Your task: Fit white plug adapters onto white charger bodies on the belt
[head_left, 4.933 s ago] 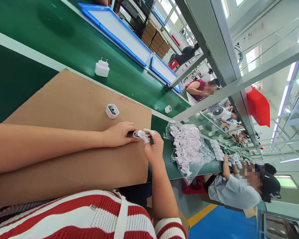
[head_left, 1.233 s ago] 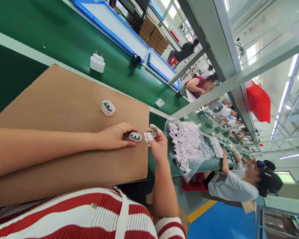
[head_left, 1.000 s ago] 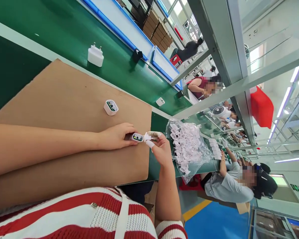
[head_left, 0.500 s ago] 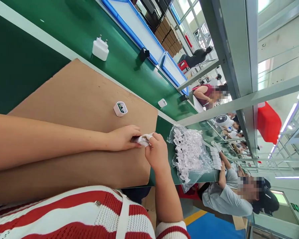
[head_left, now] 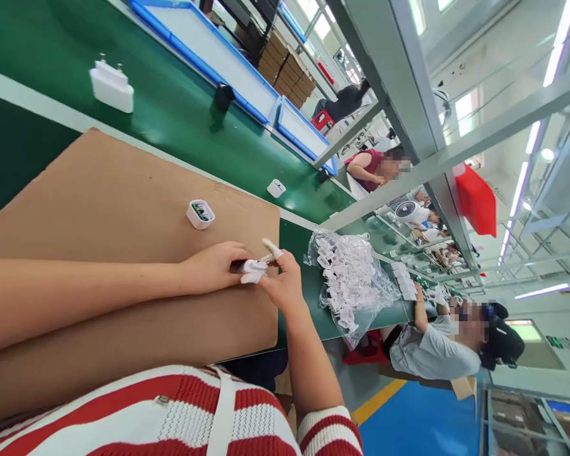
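My left hand [head_left: 216,267] is closed on a small white plastic charger piece [head_left: 253,268], its fingertips gripping one end above the brown cardboard sheet [head_left: 137,190]. My right hand [head_left: 285,278] is at the other end, with white covers on thumb and index finger. Its thumb appears to lie against the piece while the index finger is lifted away. Part of the piece is hidden by the fingers. A white charger housing [head_left: 201,215] with green circuitry showing in its open end rests on the cardboard beyond my left hand.
A plastic bag of white parts [head_left: 349,278] lies right of the cardboard. On the green bench stand a white plug charger [head_left: 112,86], a small white block [head_left: 276,188] and a black block [head_left: 223,96]. Blue-edged trays [head_left: 209,54] line the back. A co-worker [head_left: 432,345] sits at right.
My right hand has opened from its pinch, index finger now lifted off the white piece. The view has shifted, so the bench things appear further left.
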The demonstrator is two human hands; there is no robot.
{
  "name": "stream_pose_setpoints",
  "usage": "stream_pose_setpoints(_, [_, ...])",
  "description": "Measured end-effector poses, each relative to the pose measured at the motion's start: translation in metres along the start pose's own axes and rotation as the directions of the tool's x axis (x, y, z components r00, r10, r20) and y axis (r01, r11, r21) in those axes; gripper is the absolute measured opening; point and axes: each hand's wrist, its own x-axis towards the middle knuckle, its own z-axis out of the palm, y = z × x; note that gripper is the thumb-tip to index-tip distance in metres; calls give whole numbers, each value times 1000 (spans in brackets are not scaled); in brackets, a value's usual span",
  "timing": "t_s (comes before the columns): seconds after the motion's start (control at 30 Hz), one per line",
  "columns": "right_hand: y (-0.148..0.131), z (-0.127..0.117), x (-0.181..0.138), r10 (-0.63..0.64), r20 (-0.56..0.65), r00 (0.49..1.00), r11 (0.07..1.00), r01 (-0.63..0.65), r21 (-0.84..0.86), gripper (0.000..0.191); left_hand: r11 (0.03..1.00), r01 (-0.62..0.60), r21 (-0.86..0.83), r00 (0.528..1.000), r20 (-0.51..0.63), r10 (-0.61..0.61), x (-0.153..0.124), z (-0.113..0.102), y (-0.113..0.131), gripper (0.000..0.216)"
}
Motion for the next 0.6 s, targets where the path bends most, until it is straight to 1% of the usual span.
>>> stream_pose_setpoints(0.03, [9, -3, 0, 31, -47, 998, 995, -26, 93, 54, 1000, 26, 13, 1000, 8, -27, 0, -2, 5, 38])
stream_pose_setpoints(0.07, [20, -9, 1, 74, -116, 991, 988, -58, 141, 53, 998, 54, 20, 998, 16, -55, 0, -6, 11, 37])
stream_pose_setpoints(0.1, [31, -17, 2, 131, -204, 970, 986, -106, 129, 48, 997, 78, 25, 997, 16, -79, 1, -11, 19, 37])
stream_pose_setpoints(0.13, [42, -25, 4, 193, -307, 932, 981, -181, 66, 42, 995, 93, 28, 996, 6, -93, 3, -19, 26, 37])
stream_pose_setpoints(0.17, [53, -34, 5, 250, -406, 879, 956, -290, -40, 36, 994, 100, 32, 995, -18, -100, 7, -28, 34, 37])
stream_pose_setpoints(0.2, [63, -42, 5, 294, -484, 824, 898, -412, -156, 31, 993, 109, 40, 993, -60, -106, 13, -39, 41, 37])
stream_pose_setpoints(0.23, [72, -48, 6, 324, -535, 780, 818, -515, -255, 27, 991, 124, 58, 987, -113, -116, 21, -53, 46, 37])
stream_pose_setpoints(0.27, [80, -52, 6, 345, -562, 752, 742, -585, -327, 26, 984, 152, 91, 976, -173, -134, 31, -67, 48, 37])
stream_pose_setpoints(0.3, [85, -55, 6, 362, -572, 736, 689, -624, -367, 27, 972, 195, 131, 959, -236, -160, 43, -82, 47, 38])
stream_pose_setpoints(0.33, [89, -55, 6, 372, -572, 731, 666, -640, -384, 29, 952, 246, 184, 939, -288, -187, 55, -97, 43, 40])
stream_pose_setpoints(0.37, [91, -54, 5, 372, -571, 732, 665, -639, -386, 29, 921, 306, 241, 917, -333, -218, 68, -111, 35, 43])
stream_pose_setpoints(0.4, [92, -52, 4, 363, -573, 734, 679, -630, -377, 27, 888, 362, 284, 897, -366, -249, 80, -124, 25, 47])
stream_pose_setpoints(0.47, [92, -46, 3, 320, -602, 731, 722, -600, -345, 17, 821, 467, 330, 856, -402, -326, 99, -147, 0, 50])
stream_pose_setpoints(0.53, [90, -39, 1, 239, -637, 733, 807, -515, -290, 7, 775, 514, 368, 840, -401, -366, 110, -161, -25, 50])
stream_pose_setpoints(0.57, [90, -35, 1, 205, -647, 734, 859, -452, -241, 9, 766, 516, 384, 841, -394, -370, 113, -166, -35, 49])
stream_pose_setpoints(0.6, [89, -31, 1, 190, -647, 739, 907, -384, -173, 14, 773, 492, 400, 857, -377, -351, 114, -168, -44, 48])
